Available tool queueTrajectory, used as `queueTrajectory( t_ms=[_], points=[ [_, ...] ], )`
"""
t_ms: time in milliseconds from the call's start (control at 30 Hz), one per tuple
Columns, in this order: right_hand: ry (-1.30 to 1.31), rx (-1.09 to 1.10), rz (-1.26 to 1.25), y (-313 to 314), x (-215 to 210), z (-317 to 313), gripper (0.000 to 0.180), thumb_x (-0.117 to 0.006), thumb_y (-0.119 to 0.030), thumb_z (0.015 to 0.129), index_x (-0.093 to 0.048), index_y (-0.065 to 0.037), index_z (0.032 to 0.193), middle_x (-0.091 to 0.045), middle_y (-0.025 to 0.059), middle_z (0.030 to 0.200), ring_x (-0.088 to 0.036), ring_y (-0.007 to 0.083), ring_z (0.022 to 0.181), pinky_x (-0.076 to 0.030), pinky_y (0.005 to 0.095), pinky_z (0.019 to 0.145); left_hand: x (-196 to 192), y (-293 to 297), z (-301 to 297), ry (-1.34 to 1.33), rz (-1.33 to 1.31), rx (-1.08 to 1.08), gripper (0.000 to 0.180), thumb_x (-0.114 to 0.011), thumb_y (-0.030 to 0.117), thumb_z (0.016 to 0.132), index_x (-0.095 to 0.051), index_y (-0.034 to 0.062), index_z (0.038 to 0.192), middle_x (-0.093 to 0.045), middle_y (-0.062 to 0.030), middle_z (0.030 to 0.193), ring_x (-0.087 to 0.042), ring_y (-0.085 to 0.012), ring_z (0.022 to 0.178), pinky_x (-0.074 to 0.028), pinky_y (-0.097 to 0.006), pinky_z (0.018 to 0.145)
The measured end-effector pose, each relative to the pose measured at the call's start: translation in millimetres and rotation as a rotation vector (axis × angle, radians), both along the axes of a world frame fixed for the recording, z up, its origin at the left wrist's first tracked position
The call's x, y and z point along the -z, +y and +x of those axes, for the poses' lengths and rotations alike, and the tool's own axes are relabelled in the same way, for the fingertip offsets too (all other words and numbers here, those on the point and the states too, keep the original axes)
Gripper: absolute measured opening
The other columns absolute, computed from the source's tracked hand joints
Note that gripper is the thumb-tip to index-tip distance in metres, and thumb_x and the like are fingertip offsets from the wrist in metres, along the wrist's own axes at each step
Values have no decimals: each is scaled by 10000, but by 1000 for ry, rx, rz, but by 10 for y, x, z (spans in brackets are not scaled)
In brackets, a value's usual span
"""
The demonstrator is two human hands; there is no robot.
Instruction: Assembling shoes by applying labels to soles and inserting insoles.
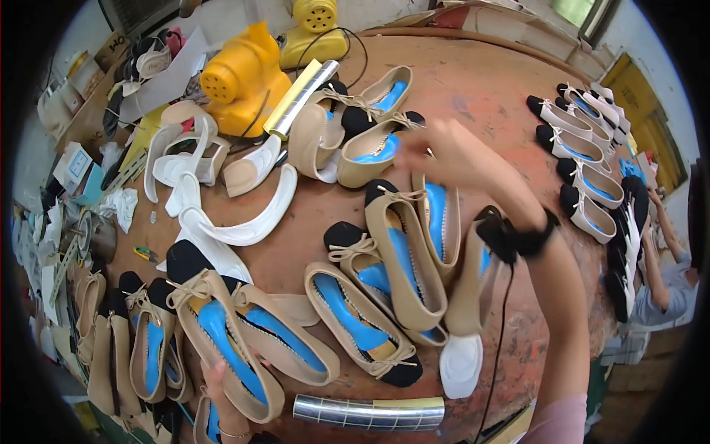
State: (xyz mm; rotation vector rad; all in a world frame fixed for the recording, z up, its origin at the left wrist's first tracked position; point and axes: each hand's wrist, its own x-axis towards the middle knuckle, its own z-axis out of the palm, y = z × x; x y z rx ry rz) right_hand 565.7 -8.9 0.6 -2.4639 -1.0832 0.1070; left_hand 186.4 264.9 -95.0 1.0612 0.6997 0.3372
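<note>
My left hand (215,384) comes up from the lower edge and grips a beige ballet flat (272,392) with a black toe, a thin bow and a blue insole. The shoe covers most of its fingers. Close behind it is a second flat (299,362) of the same kind. My right hand (452,155) reaches over the middle of the bench, its fingertips smeared by motion beside the heel of another beige flat (357,174). Whether those fingers touch that shoe I cannot tell. A black band (543,235) with a cable circles my right wrist.
Several more flats (403,277) cover the bench (503,337) centre and left. White curved insole pieces (244,226) lie before a yellow machine (244,78). A silver grid-marked roll (370,412) rests at the near edge. Rows of shoes (592,185) and another person's arm (654,274) are at right.
</note>
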Motion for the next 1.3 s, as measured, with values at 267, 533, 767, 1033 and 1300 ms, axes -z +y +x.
queueTrajectory(
  t_ms=[267,533,767,1033,1300],
  points=[
    [182,338,-114,1076,951,1484,766,-650,-579,886,-590,115,1205,-682,313,1115,-668,416,1095,-545,472,883,29,-51,-132,26,-55,83,742,-651,304,818,-358,-135,1339,-625,-310,980,-702,-404,794,-628,-458,667],
    [339,125,415,903,-109,778,459,-775,-225,729,-708,-9,1128,-694,61,834,-648,136,764,-525,290,713,-188,125,-148,119,56,15,681,-534,478,866,-507,-97,1228,-648,-235,929,-672,-341,820,-572,-419,744],
    [-252,-388,-53,586,-789,-1202,411,-617,-16,784,-637,-77,1189,-635,90,840,-639,286,849,-482,368,965,-151,540,-228,-292,219,100,565,-636,308,800,-501,-100,1167,-596,-286,1092,-655,-370,1003,-566,-418,835],
    [35,-699,35,1119,-142,-1100,273,-660,-50,734,-724,-59,999,-706,151,953,-683,349,870,-564,432,753,-382,499,-77,-139,987,748,224,-663,291,757,-592,92,682,-674,-109,1299,-445,-436,1381,-325,-512,1141],
    [-47,62,-190,1350,758,674,269,-656,-136,759,-743,-54,1000,-723,212,909,-702,396,862,-562,445,789,-642,263,134,-4,1265,765,163,-530,15,614,-576,10,771,-712,-162,1040,-509,-504,1276,-397,-563,1060]
  ],
)
